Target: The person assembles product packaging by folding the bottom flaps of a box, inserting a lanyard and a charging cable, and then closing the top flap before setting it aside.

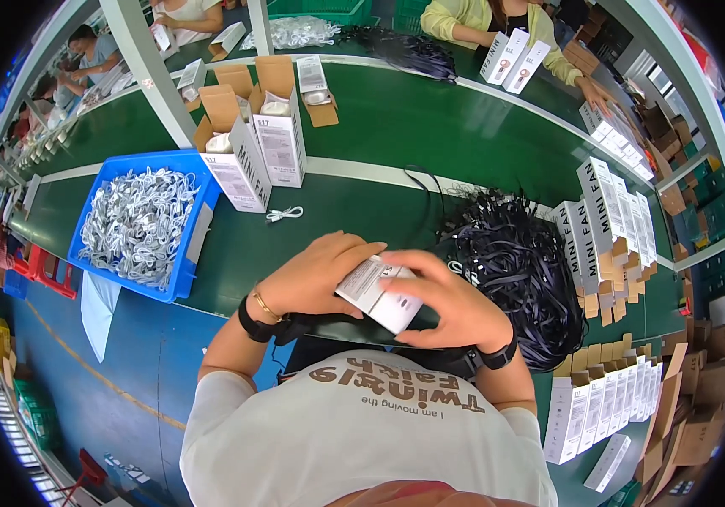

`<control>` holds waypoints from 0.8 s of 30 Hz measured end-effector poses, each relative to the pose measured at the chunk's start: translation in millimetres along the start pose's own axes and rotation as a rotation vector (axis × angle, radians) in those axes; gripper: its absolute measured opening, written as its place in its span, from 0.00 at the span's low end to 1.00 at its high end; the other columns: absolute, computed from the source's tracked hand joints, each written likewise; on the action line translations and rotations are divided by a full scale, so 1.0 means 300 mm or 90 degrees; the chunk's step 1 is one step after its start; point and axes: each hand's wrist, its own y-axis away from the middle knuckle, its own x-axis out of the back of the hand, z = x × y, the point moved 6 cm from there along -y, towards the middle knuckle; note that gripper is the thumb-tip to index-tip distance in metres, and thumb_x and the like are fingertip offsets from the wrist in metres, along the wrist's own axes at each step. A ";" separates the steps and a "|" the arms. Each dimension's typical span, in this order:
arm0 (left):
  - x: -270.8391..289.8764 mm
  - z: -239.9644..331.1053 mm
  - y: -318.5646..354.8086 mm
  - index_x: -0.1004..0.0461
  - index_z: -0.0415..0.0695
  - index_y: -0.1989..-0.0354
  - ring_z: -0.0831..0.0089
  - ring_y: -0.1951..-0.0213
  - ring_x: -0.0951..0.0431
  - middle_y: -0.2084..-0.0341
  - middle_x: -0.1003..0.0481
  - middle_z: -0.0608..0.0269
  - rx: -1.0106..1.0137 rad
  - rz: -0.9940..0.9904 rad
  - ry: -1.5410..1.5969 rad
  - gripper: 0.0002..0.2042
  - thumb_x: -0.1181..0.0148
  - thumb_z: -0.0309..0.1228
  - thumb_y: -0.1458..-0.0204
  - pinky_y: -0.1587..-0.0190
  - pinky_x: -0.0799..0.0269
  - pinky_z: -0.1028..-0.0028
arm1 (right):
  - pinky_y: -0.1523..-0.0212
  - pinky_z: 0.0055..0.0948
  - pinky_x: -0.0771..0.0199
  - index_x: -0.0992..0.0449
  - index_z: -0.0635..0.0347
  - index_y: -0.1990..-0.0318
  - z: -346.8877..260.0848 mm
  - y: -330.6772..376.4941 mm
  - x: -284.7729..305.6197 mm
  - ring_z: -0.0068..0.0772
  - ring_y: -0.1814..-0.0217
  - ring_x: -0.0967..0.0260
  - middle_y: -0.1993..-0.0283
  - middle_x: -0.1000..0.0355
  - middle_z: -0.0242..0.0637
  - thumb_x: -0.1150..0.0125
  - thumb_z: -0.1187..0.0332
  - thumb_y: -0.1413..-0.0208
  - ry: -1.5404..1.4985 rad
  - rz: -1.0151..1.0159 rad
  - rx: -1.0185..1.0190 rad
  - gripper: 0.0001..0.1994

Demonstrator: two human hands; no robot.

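A small white printed carton [379, 294] is held in front of my chest, over the near edge of the green table. My left hand [316, 272] grips its left end, with the fingers lying over the top. On the other end, my right hand [455, 297] is closed round the carton, thumb on the near side and fingers across its upper face. Beyond my left hand lies a coiled white cable [284, 214]. A big heap of black lanyards [514, 275] spreads just right of my right hand.
A blue bin [202, 247] full of white cables stands left. Behind it are open white cartons [282, 152] with brown flaps. More cartons [603, 406] line the right side. Across the green conveyor [396, 118], a person in yellow sleeves handles cartons. A grey post [153, 76] rises far left.
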 end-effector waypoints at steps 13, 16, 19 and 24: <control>-0.055 0.024 -0.040 0.33 0.57 0.41 0.56 0.55 0.36 0.59 0.35 0.58 0.044 0.280 -0.301 0.38 0.30 0.28 0.69 0.48 0.42 0.59 | 0.44 0.31 0.34 0.44 0.61 0.34 0.249 0.173 -0.085 0.32 0.42 0.36 0.39 0.40 0.41 0.41 0.77 0.47 -0.554 0.267 -0.386 0.31; -0.062 0.015 -0.035 0.33 0.58 0.42 0.57 0.55 0.35 0.59 0.34 0.59 0.048 0.238 -0.287 0.36 0.30 0.29 0.68 0.49 0.43 0.61 | 0.44 0.30 0.34 0.44 0.61 0.34 0.265 0.186 -0.104 0.32 0.43 0.36 0.41 0.38 0.41 0.41 0.77 0.47 -0.570 0.240 -0.404 0.32; -0.072 0.012 -0.030 0.32 0.58 0.42 0.57 0.54 0.35 0.59 0.34 0.59 0.051 0.228 -0.292 0.36 0.32 0.27 0.68 0.48 0.43 0.61 | 0.45 0.30 0.33 0.45 0.62 0.34 0.266 0.191 -0.117 0.31 0.43 0.35 0.43 0.35 0.41 0.41 0.78 0.48 -0.591 0.233 -0.403 0.32; -0.106 0.011 -0.039 0.31 0.57 0.43 0.57 0.54 0.35 0.60 0.35 0.58 0.042 0.235 -0.327 0.35 0.39 0.20 0.67 0.48 0.44 0.59 | 0.46 0.30 0.32 0.44 0.65 0.35 0.285 0.191 -0.119 0.31 0.45 0.34 0.44 0.34 0.42 0.44 0.79 0.49 -0.462 0.211 -0.445 0.31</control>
